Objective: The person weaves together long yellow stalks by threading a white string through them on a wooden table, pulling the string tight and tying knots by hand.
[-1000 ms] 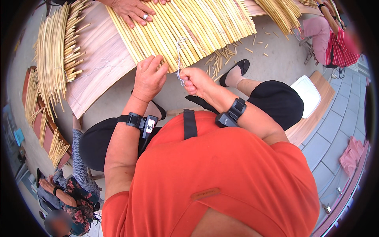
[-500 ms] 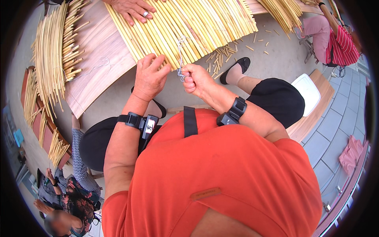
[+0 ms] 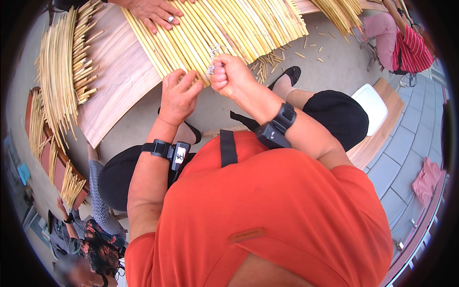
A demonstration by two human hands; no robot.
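Note:
A mat of long pale-yellow sticks (image 3: 258,24) lies on the wooden tabletop (image 3: 112,95). My left hand (image 3: 180,95) has bent fingers gripping the mat's near edge. Just right of it, my right hand (image 3: 229,76) is closed in a fist on a tangled bunch of white twine (image 3: 214,50) that runs up onto the sticks. A co-worker's hand (image 3: 155,14), wearing a ring, rests on the mat's upper left.
Stick bundles lie left (image 3: 60,67) and upper right (image 3: 339,14), with short cut pieces (image 3: 267,64) on the floor. A white lid (image 3: 368,107) rests on a board. Co-workers sit at right (image 3: 409,48) and lower left (image 3: 98,248).
My right hand has moved up and slightly left with the twine, onto the mat's edge. My left hand stays nearly in place. The co-worker at lower left has shifted their arms.

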